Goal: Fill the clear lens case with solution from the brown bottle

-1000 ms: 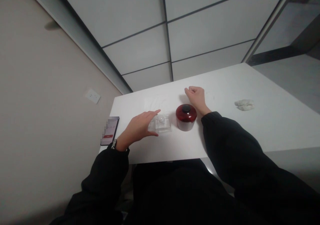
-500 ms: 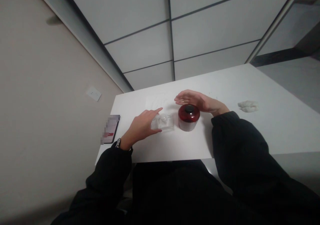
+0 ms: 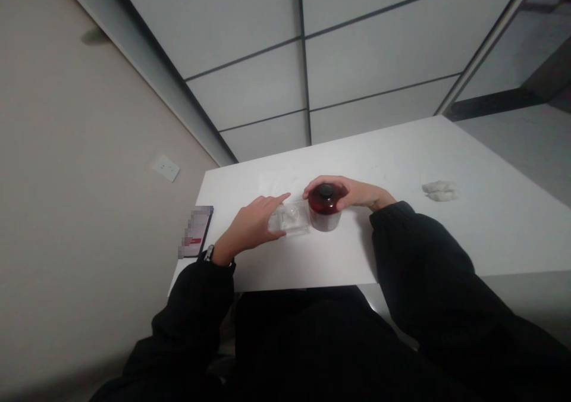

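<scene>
A wide red see-through bottle with a black cap and a paler lower part stands upright on the white table. My right hand is wrapped round its upper part, fingers behind and thumb at the near right side. Just left of the bottle lies a clear square container with a clear rounded piece in its middle. My left hand grips the container from the left, with its thumb on the near side and fingers on the far side. The palm hides the container's left end.
A phone lies at the table's left edge, by a wall with a socket. Towards the right lies a crumpled whitish cloth or tissue. Faint, clear flat pieces seem to lie behind my left hand. White panelled doors rise behind the table.
My right hand has closed round the red bottle from behind it. The bottle has shifted slightly left, up beside the clear container. My left hand stays in place.
</scene>
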A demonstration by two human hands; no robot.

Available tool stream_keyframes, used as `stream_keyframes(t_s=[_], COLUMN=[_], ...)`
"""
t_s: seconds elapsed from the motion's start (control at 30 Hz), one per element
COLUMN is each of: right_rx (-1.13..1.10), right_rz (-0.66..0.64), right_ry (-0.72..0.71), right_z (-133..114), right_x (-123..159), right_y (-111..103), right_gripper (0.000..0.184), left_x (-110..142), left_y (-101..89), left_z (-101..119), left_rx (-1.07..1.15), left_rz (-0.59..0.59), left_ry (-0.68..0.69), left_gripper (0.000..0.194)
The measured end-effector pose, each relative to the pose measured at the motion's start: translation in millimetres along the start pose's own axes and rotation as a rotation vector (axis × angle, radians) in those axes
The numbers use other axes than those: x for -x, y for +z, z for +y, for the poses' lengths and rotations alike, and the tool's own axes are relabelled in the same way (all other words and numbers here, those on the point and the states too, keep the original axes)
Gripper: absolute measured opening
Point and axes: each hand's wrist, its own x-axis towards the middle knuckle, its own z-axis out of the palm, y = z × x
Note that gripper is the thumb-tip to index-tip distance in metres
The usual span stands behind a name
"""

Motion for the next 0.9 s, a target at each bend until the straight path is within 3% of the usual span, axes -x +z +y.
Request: stream_keyframes(t_s=[0.4, 0.67, 0.77, 0.9], right_rx=[-0.051, 0.057, 0.059, -0.028], right_rz=[0.004, 0.055, 0.044, 0.076], right_ry=[0.027, 0.045, 0.016, -0.067], right_z=[2.1, -0.2, -1.6, -2.8], right_x=[-1.6, 1.9, 5.5, 8.7], right_y=[2.2, 0.3, -1.4, 1.5], right_gripper=[0.081, 0.092, 0.1, 0.1], left_x=[-6.0, -8.0, -8.3, 4.1], left_y=[0.6, 2.2, 0.7, 7.4], left_z=[-0.6, 1.8, -3.7, -26.8], left_rx=[-0.004, -0.003, 0.0, 0.139], left_rz=[0.011, 0.014, 0.104, 0.365], left_ry=[0.026, 0.031, 0.088, 0.08], left_gripper=[0.099, 0.097, 0.112, 0.138])
